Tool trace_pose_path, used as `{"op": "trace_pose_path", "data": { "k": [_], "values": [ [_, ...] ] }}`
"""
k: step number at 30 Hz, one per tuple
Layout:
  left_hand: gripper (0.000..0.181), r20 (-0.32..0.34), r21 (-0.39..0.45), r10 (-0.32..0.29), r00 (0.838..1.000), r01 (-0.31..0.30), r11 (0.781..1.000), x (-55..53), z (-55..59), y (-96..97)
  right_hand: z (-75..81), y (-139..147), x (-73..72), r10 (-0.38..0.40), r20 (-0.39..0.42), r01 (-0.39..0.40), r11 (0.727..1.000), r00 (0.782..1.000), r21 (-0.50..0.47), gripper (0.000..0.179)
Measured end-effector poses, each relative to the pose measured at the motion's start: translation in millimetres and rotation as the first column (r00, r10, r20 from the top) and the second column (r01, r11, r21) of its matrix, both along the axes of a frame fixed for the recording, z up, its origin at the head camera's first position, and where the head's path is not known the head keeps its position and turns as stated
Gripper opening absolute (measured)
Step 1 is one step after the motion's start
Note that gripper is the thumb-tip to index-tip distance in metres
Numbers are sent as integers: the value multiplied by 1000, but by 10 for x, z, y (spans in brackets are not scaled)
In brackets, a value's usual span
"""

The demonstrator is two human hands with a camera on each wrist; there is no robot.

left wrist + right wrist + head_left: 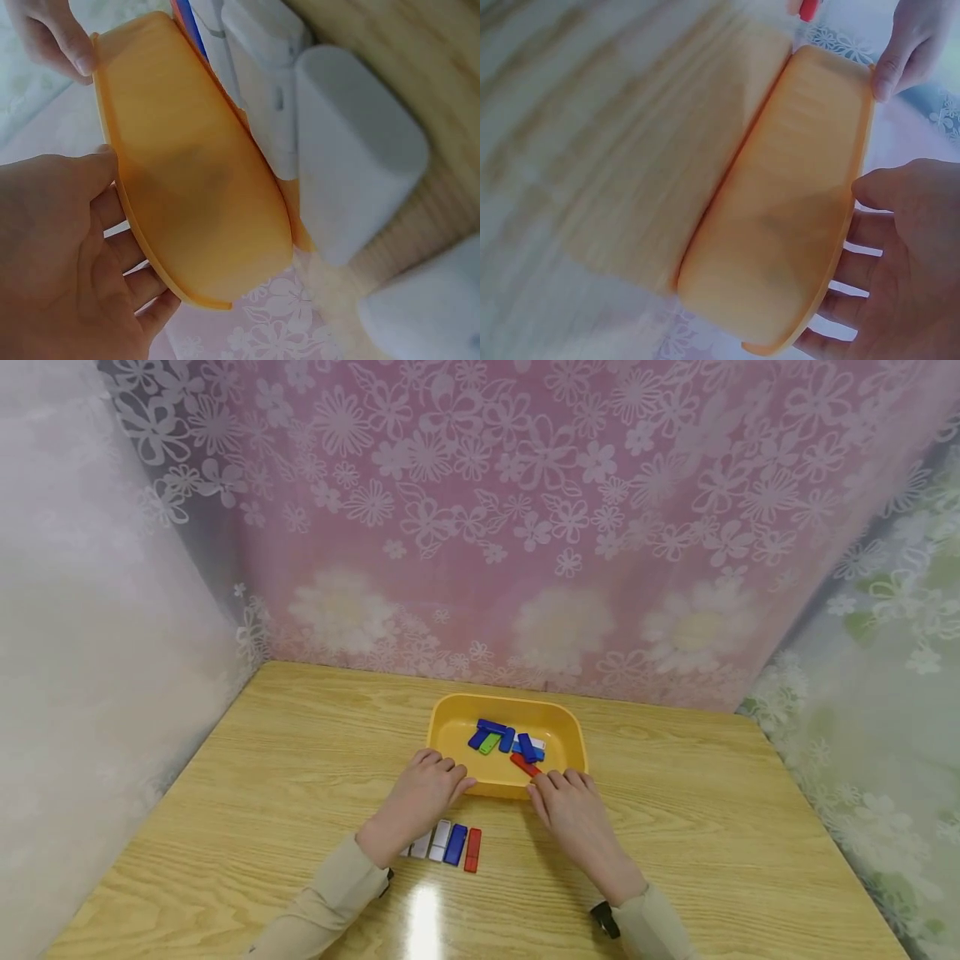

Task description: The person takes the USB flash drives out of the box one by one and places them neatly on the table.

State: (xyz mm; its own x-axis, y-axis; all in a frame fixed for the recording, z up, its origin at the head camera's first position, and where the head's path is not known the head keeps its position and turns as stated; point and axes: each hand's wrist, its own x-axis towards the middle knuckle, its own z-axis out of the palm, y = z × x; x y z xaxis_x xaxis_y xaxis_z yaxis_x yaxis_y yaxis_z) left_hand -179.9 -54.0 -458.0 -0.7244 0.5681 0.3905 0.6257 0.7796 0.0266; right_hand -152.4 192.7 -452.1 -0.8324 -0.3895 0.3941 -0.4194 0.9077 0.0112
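A yellow plastic basin [501, 790] stands on the table, and both hands are at its near side. My left hand [424, 787] grips the near left corner, thumb on the outer side and fingers over the rim. At the near right corner, my right hand [576, 817] holds the rim the same way. The two wrist views show the basin's outer wall [187, 165] with the fingers curled over its edge. Inside lie several USB sticks: blue ones [491, 726], a green one [489, 743], a red one [524, 765] by the right fingers, and a white one [538, 744].
In front of the basin, a row of USB sticks lies on the wooden table [675, 827]: a red one [472, 850], a blue one [455, 845] and several whitish ones [440, 841], partly behind the left forearm. Flowered curtains [480, 527] hang around the table's back and sides.
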Motion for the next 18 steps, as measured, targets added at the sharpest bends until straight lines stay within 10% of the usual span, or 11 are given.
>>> {"op": "trace_pose_path", "data": {
  "k": [7, 18],
  "values": [
    [32, 51, 5, 10, 999, -10, 1000, 7, 31, 17, 221, 22, -152, 44, 40, -39, 993, 998, -110, 12],
    [31, 8, 17, -3, 1000, 3, 1000, 20, 30, 0, 403, -226, -659, -8, 172, -2, 998, 985, 62, 32]
  ]
}}
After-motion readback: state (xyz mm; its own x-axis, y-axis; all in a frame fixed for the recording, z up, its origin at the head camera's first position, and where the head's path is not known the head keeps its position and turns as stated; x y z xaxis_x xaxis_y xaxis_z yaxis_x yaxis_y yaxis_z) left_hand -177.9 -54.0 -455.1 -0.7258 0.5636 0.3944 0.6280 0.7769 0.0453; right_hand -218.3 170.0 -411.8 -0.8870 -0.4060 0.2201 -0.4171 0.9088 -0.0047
